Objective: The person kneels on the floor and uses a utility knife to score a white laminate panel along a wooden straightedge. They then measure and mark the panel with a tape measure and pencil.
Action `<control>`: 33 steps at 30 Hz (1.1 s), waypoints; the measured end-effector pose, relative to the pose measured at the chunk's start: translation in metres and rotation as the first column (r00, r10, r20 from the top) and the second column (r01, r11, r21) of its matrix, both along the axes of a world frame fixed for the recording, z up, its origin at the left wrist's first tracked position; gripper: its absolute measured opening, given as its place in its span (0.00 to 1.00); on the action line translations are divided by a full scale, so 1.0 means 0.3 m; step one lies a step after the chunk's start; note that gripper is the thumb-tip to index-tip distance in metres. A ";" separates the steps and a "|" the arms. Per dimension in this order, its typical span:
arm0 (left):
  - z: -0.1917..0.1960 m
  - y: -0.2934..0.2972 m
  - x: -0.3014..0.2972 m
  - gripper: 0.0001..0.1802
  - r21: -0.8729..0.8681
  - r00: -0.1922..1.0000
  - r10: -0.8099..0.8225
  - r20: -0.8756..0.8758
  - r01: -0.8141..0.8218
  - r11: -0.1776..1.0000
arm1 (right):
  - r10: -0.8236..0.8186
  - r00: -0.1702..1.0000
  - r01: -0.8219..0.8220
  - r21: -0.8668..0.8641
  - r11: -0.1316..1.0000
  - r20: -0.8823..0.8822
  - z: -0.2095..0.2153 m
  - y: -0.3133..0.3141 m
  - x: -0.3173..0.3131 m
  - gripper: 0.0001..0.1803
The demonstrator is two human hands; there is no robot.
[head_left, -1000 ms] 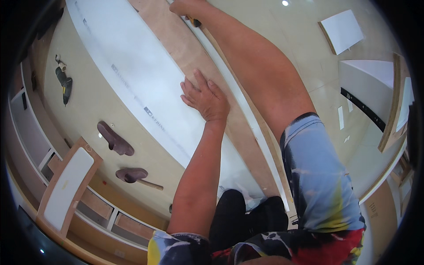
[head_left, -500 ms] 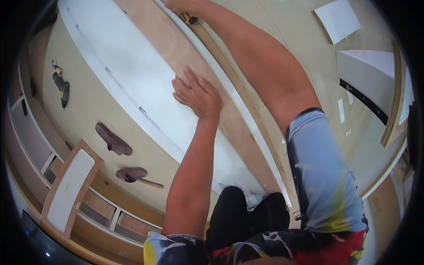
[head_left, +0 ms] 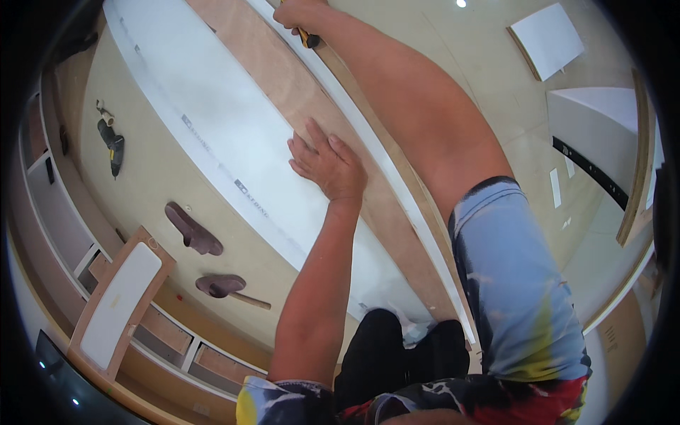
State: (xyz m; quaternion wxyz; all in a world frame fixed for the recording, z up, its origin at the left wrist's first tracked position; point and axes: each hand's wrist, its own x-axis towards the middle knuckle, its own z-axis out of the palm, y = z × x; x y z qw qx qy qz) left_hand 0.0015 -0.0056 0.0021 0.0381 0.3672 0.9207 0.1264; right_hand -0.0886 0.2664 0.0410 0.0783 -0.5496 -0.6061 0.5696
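My left hand (head_left: 331, 168) lies with its fingers spread on a bare brown plywood strip (head_left: 283, 78). Its fingertips reach the edge of a long white panel (head_left: 212, 99) that carries a printed line. Far ahead, at the top of the view, my right hand (head_left: 301, 13) is closed around a yellow-and-black handled tool (head_left: 309, 38). That hand is at a narrow white-edged board (head_left: 397, 180) along the right side of the plywood. The tool's working end is hidden, so I cannot tell its kind.
On the floor to the left lie a cordless drill (head_left: 113, 145), a brown slipper (head_left: 193, 228) and another slipper (head_left: 221, 285) touching a wooden stick. A white-fronted wooden frame (head_left: 122, 304) rests over open shelving at lower left. White board pieces (head_left: 545, 41) stand to the right.
The whole view has shifted slightly, so everything sits a little lower and to the right. Both hands keep nearly the same places on the boards.
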 end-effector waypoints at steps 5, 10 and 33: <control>0.014 0.020 -0.004 0.30 -0.007 0.999 -0.004 0.039 0.004 1.000 | -0.190 0.969 0.157 -0.203 0.966 -0.155 0.039 0.133 0.147 0.06; -0.015 0.001 -0.002 0.29 -0.057 1.000 -0.007 -0.009 0.006 0.998 | -0.195 0.881 0.247 0.069 0.967 -0.430 0.103 -0.011 0.459 0.12; -0.002 -0.011 0.002 0.26 0.071 0.997 -0.029 -0.074 0.034 0.997 | -0.413 0.910 0.399 -0.208 0.893 -0.029 -0.016 -1.161 1.463 0.15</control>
